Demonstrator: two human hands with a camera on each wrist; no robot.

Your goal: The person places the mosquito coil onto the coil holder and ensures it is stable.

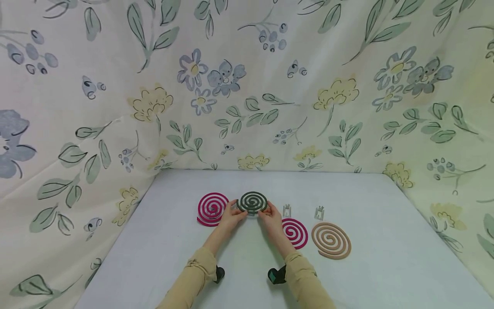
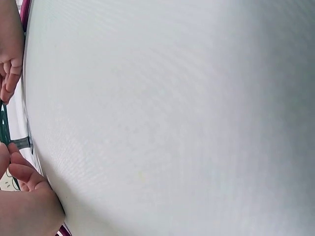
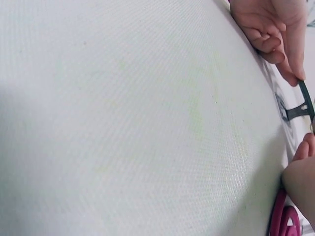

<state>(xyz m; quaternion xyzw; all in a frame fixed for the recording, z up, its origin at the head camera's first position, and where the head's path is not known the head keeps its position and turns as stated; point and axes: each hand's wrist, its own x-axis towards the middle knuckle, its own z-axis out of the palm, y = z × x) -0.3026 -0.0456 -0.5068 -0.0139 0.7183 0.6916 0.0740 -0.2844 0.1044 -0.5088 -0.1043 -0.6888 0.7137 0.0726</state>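
Note:
A dark green mosquito coil [image 1: 252,201] is held level by both hands at the middle of the table. My left hand [image 1: 231,218] pinches its left edge between thumb and fingers, and my right hand [image 1: 272,218] pinches the right edge. Under the coil, a small metal stand [image 3: 298,111] shows in the right wrist view, rising from the tabletop toward the coil. A magenta coil [image 1: 213,209] lies just left of my left hand. Another magenta coil [image 1: 295,234] is beside my right forearm, which partly covers it.
A tan coil [image 1: 331,241] lies at the right. Behind the right-hand coils are two small metal stands, one nearer the middle [image 1: 287,210] and one farther right [image 1: 319,213]. Floral cloth [image 1: 270,128] hangs behind the white table [image 1: 386,266].

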